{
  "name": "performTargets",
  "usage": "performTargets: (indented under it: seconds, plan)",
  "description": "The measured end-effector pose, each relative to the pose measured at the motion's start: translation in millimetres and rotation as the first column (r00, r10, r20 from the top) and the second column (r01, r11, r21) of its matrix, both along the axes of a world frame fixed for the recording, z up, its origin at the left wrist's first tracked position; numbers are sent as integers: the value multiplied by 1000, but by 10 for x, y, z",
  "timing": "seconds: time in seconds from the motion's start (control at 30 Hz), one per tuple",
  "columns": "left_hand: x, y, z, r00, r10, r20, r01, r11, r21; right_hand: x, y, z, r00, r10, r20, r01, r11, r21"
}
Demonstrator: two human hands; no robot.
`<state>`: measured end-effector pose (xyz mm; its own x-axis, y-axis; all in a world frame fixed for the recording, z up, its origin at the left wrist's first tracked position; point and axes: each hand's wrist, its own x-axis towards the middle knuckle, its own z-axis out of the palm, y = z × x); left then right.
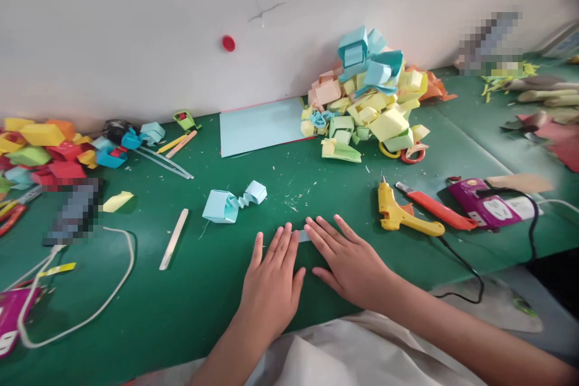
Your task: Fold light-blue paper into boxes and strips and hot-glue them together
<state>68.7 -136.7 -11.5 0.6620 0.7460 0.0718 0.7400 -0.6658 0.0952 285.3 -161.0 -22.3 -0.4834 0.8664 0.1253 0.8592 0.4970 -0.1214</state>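
Both hands lie flat, palms down, near the front of the green table (149, 319). Under the fingers of my left hand (274, 280) and my right hand (346, 262) is a pale blue paper strip (305, 236); only a short piece of it shows between them. The fingers of each hand are stretched out. Just beyond them rests a light blue folded-paper piece, made of a larger box (221, 206) joined by a zigzag strip to a smaller box (256, 192). A flat wooden stick (174, 239) lies farther left.
A yellow glue gun (402, 214), a red utility knife (436, 205) and a purple power strip (484, 203) lie at right. Folded-paper pieces pile up at back (375, 96) and at left (45, 151). Blue sheets (260, 126) lie by the wall. A white cable (131, 253) loops at left.
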Motion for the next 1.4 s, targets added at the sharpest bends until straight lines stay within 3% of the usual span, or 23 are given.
performTargets:
  seconds: [0.23,0.43,0.57,0.7,0.9,1.03,1.2,1.4]
  plan:
    - [22,112,123,998,40,40,-39,999,-14,13,-36,5,999,15,36,-16,1000,18]
    - [76,357,162,973,124,197,-132,991,27,-29,-110,68,1000,-24,13,23,997,68]
    - [177,438,204,961,146,235,-119,985,-126,-22,-107,195,993,-105,-58,110,991,76]
    - [283,506,302,951,105,291,-4,945,-327,27,84,263,959,-165,-230,178,983,37]
    - [277,638,368,786,283,550,34,868,-495,109,415,196,848,-171,-502,129,985,-118]
    - [248,611,355,752,240,613,36,915,-402,53,506,173,799,-213,-563,161,977,-141]
    - [233,542,339,797,142,587,-32,980,-194,-67,538,154,761,-242,-601,180,970,-163]
    - [129,637,359,761,201,616,64,923,-380,-28,559,123,782,-138,-608,84,990,-116]
